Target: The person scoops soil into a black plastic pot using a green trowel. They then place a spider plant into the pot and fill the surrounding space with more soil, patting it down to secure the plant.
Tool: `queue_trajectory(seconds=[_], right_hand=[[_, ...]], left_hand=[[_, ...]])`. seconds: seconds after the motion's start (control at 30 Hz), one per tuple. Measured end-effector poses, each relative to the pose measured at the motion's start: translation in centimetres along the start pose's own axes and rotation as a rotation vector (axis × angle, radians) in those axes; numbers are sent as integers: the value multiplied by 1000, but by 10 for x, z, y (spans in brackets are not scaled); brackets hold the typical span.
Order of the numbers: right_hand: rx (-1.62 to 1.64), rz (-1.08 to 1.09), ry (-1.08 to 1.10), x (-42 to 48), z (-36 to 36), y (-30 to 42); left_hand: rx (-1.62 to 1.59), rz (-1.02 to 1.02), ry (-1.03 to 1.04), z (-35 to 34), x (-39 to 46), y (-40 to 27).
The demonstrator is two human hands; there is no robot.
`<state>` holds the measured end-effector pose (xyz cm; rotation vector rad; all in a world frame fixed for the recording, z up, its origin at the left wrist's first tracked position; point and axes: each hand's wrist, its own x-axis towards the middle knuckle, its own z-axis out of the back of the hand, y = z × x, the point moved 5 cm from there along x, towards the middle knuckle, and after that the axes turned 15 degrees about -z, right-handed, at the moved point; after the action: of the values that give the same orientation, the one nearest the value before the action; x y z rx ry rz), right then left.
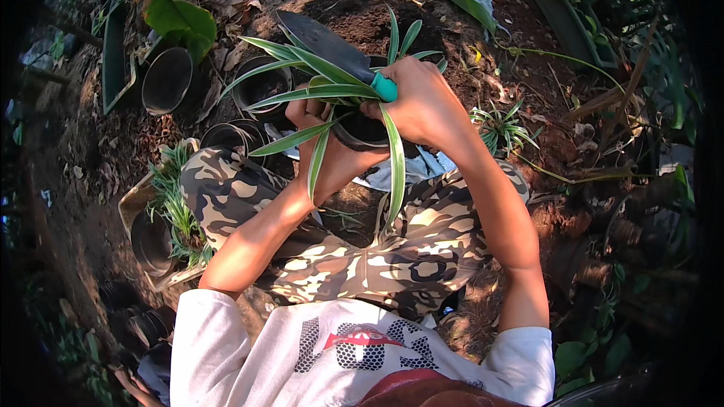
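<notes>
A spider plant point(339, 90) with white-edged green leaves stands in a dark plastic pot point(362, 130) before my knees. My left hand point(328, 147) is around the near left side of the pot, partly covered by leaves. My right hand point(418, 99) is closed on the green handle of a garden trowel point(325, 42), its dark blade pointing up and left over the leaves. The fingertips of my right hand are near the plant's base and partly hidden. Dark soil point(367, 20) lies beyond the pot.
Empty black pots point(168, 80) and a long green planter point(116, 56) lie at the left. A tray point(133, 203) holds small grassy plants point(181, 209) beside my left knee. Another small spider plant point(502, 127) is on the ground at right, near a long planter point(560, 11).
</notes>
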<state>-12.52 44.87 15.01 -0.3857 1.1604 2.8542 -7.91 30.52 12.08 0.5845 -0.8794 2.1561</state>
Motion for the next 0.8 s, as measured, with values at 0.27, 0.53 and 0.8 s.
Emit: queue_trajectory(seconds=[0.27, 0.53, 0.8], right_hand=[[-13, -28, 40, -2, -2, -1], [-46, -21, -16, -1, -9, -6], [-52, -53, 93, -24, 22, 9]], left_hand=[[-75, 35, -18, -10, -17, 9], [-114, 84, -13, -5, -9, 8], [100, -33, 28, 5, -4, 0]])
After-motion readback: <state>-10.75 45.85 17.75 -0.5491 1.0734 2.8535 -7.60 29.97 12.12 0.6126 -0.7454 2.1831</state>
